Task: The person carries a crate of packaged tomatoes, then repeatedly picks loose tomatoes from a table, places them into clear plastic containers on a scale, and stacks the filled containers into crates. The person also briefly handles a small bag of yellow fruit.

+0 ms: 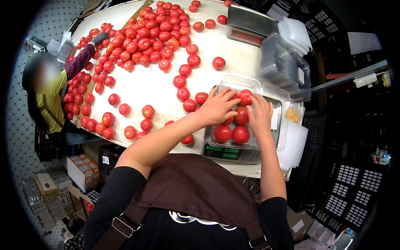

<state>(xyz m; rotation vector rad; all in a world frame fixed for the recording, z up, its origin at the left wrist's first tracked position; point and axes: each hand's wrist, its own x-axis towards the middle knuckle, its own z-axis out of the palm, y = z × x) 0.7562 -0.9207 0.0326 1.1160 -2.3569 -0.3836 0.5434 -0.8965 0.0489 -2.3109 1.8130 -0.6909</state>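
A clear plastic clamshell container (240,80) lies unfolded on a digital scale (222,152) in front of me. Several red tomatoes (240,134) sit in its near compartment, and others are partly covered by my fingers. My left hand (219,107) reaches over the container's left side, fingers spread across the tomatoes there. On the right side, my right hand (261,115) has its fingertips beside the upper tomatoes, its thumb close to a middle one. Neither hand visibly grips a tomato, though the left palm hides what is below it.
A large tomato pile (150,34) covers the far table. Loose tomatoes (124,109) lie to the left. A second scale (250,23) and stacked clear containers (282,61) stand at the right. At the left, a gloved co-worker's hand (100,38) reaches among tomatoes. Black crates (350,193) flank the table.
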